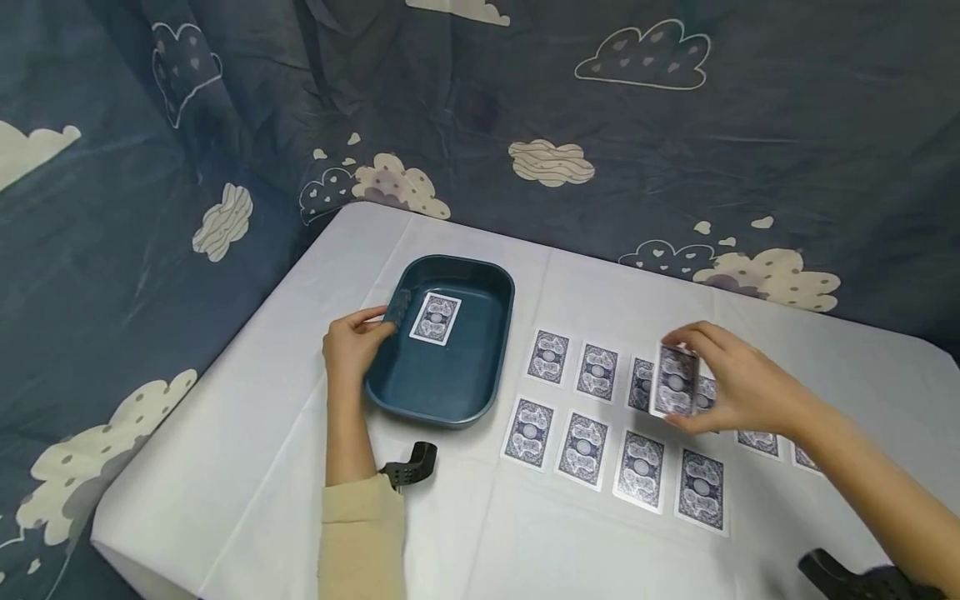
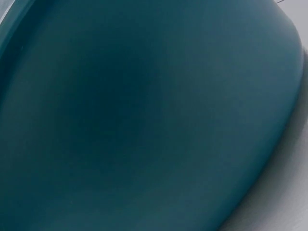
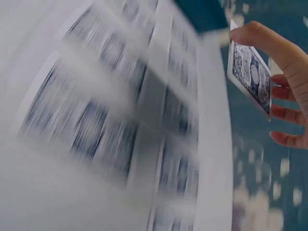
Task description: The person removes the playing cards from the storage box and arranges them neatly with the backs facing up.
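My right hand (image 1: 723, 379) holds a playing card (image 1: 674, 381) by its edges, above the rows of cards on the table. In the right wrist view the thumb lies at one end of that card (image 3: 251, 74), whose blue-and-white patterned back shows. My left hand (image 1: 356, 346) grips the left rim of a dark teal tray (image 1: 442, 400). Inside the tray, toward its far left, lies one card (image 1: 436, 318), back up. Only the tray (image 2: 159, 120) fills the left wrist view; the left fingers are hidden there.
Two rows of cards lie back up right of the tray, including a near-row card (image 1: 582, 450) and a far-row card (image 1: 547, 357). My right hand and forearm partly cover some. A white cloth (image 1: 247, 467) covers the table; a dark cloud-patterned curtain (image 1: 465, 100) hangs behind.
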Action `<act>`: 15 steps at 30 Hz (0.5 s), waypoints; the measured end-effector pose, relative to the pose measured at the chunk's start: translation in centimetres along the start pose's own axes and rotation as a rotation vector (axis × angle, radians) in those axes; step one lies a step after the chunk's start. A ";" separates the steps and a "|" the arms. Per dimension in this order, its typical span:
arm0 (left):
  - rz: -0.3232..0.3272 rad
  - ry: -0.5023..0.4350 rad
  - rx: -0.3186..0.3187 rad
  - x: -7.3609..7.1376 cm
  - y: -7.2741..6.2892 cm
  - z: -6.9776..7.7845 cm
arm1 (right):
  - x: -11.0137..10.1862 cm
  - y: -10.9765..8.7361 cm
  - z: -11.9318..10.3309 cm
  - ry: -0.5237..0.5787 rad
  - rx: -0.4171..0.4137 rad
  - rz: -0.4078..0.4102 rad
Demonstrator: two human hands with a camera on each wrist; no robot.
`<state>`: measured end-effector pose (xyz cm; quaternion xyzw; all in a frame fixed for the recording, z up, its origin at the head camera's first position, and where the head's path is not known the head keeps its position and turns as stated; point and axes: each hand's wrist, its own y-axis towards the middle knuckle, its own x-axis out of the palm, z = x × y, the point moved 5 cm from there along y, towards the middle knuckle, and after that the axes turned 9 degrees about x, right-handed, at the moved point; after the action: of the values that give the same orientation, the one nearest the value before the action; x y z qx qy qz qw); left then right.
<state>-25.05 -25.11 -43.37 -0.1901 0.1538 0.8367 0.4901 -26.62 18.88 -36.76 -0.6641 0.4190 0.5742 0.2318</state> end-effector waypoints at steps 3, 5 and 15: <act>0.009 0.001 0.005 -0.1 0.0 -0.1 | -0.5 -3.3 2.2 -0.066 0.044 -0.024; 0.005 0.002 0.003 0.0 0.0 -0.1 | -0.5 -5.5 3.0 -0.107 0.041 -0.036; 0.009 0.009 0.004 0.1 0.1 -0.1 | 2.1 -13.5 4.6 -0.178 0.073 -0.103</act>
<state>-25.15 -25.11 -43.50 -0.1923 0.1587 0.8376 0.4860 -18.18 29.19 -42.22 -0.6221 0.3826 0.6026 0.3215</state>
